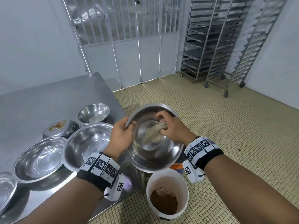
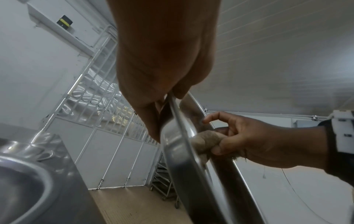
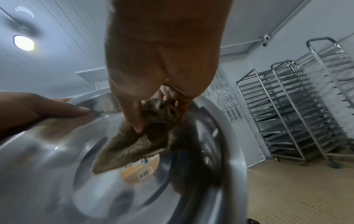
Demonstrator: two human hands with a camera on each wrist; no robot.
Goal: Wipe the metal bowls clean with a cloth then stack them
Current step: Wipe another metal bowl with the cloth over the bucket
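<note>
I hold a large metal bowl (image 1: pixel 166 157) tilted in the air past the table's corner, above a white bucket. My left hand (image 1: pixel 121 132) grips its left rim (image 2: pixel 178 115), thumb inside. My right hand (image 1: pixel 169 126) is inside the bowl and clutches a bunched beige cloth (image 1: pixel 155 131) against the inner wall (image 3: pixel 57 166); the cloth (image 3: pixel 134 144) hangs down over a round label on the bowl's bottom. Several more metal bowls stand on the steel table: a big one (image 1: pixel 87 143) beside my left wrist, a shallow one (image 1: pixel 38 159), a small one (image 1: pixel 93 113) and an upturned soiled one (image 1: pixel 59 127).
The white bucket (image 1: pixel 167 191) with brown liquid stands on the tiled floor below the held bowl, with an orange item behind it. Steel table (image 1: pixel 48 97) fills the left. Wheeled tray racks (image 1: pixel 218 46) stand at the back right beside a barred gate (image 1: pixel 126 38).
</note>
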